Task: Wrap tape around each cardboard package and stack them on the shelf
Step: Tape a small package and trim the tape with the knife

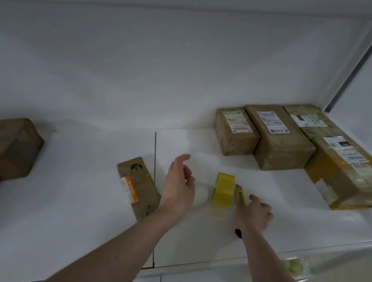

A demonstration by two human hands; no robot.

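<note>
Right now the roll of yellow tape (224, 190) stands on edge on the white shelf (268, 195), and everything turns on it: it sits between my two hands, just to the right of my left hand (180, 183) and just to the left of my right hand (257, 214). My left hand hangs with fingers loose and spread, holding nothing, its palm turned toward the roll. My right hand is curled round the yellow utility knife (240, 196), whose long axis runs from near the tape back toward me, its dark end showing below my wrist. Since my right is taken up with the knife, I judge my left is the one free to take the roll, a short reach rightward. The small cardboard package (136, 186) with the orange label lies left of the tape, just beyond my left wrist, its long axis running away from me; it looks like the next to wrap. Four taped packages (283, 140) sit behind and right of the tape, grouped together.
</note>
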